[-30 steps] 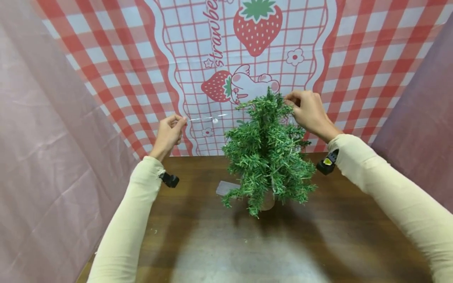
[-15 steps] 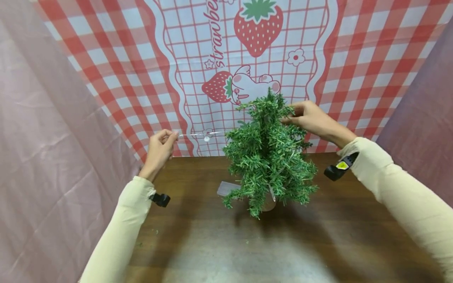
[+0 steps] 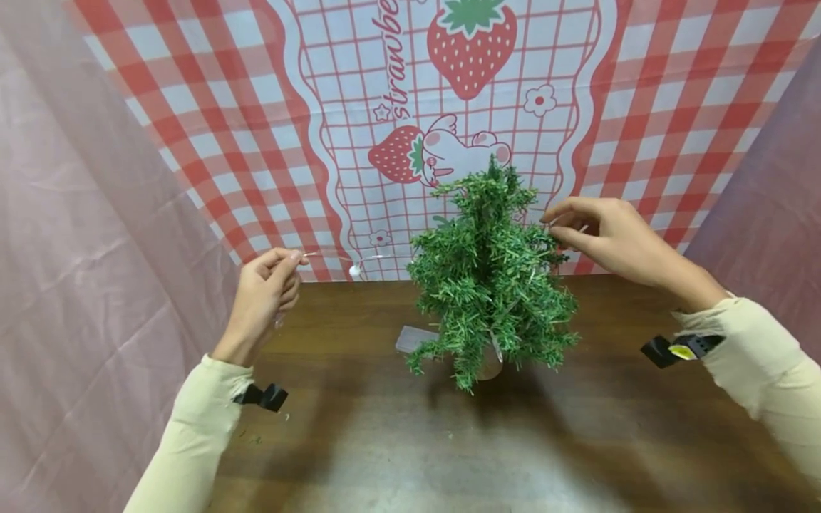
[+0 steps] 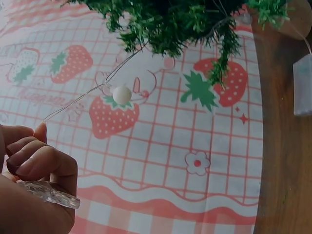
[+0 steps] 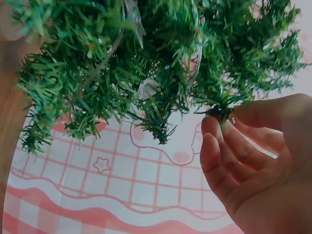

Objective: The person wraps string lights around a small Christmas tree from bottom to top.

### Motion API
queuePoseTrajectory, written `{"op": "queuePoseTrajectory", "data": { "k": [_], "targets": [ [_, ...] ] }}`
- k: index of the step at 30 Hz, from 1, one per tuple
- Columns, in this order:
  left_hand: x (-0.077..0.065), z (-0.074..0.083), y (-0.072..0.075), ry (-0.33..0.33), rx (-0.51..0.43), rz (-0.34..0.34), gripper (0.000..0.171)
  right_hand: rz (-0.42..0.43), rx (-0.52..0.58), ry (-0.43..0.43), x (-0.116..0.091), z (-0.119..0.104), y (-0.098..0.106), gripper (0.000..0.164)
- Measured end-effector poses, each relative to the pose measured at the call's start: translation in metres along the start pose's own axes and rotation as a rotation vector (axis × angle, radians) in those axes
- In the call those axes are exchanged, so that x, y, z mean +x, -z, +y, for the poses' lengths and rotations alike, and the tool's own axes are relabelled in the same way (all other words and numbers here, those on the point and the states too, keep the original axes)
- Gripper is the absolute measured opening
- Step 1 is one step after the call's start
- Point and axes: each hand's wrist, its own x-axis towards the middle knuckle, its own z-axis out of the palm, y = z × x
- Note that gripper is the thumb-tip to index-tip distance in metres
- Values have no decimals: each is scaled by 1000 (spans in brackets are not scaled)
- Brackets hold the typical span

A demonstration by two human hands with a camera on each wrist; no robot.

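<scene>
A small artificial Christmas tree (image 3: 487, 285) stands upright on the table, on a round base (image 3: 491, 367). My left hand (image 3: 266, 296) pinches a thin clear wire (image 4: 73, 101) between thumb and fingers, left of the tree. The wire stretches to the branches, and a small white ball (image 4: 122, 94) hangs by it. A clear, faceted plastic piece (image 4: 48, 194) sits within the curled left fingers. At the tree's right side, my right hand (image 3: 618, 239) has its thumb and fingertips around the dark tip of a branch (image 5: 222, 112). More clear strands (image 5: 199, 58) run among the branches.
A translucent flat box (image 3: 415, 340) lies on the wooden table (image 3: 410, 442) beside the tree's base, with a wire leading toward it. A red-and-white strawberry cloth (image 3: 359, 85) hangs behind. Pink curtains (image 3: 102, 285) close off both sides.
My left hand has moved down and left with the wire and white ball. My right hand has gone from behind the treetop down and right to the side branches.
</scene>
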Motion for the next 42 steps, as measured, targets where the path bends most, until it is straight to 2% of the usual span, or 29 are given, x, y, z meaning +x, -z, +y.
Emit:
{"op": "queuePoseTrajectory", "data": {
  "k": [5,9,14,18,23,26,29,32,37,39,42],
  "targets": [
    [-11,8,-7,-13,0,-41,17,104,-114,104,-14,-11,1,20],
    [-19,16,-20,-28,43,-42,19,248,-211,225,-22,-27,-1,21],
    [-27,30,-38,-30,118,-49,23,402,-238,427,-29,-54,-9,19],
    [-35,37,-53,-7,149,-69,25,442,-257,571,-33,-79,-22,25],
    [-45,42,-70,25,74,-127,21,388,-241,719,-40,-106,-47,26],
    [-50,43,-81,27,44,-175,19,362,-245,771,-45,-118,-61,26],
    [-56,45,-92,27,71,-216,16,338,-260,788,-52,-127,-71,27],
    [-63,47,-104,35,93,-246,14,250,-256,787,-60,-133,-77,32],
    [-74,48,-126,64,16,-284,13,99,-240,785,-68,-141,-87,48],
    [-78,47,-133,72,-16,-292,14,91,-246,792,-69,-143,-90,53],
    [-82,47,-139,70,-39,-286,13,112,-251,788,-69,-146,-94,41]
  ]
}}
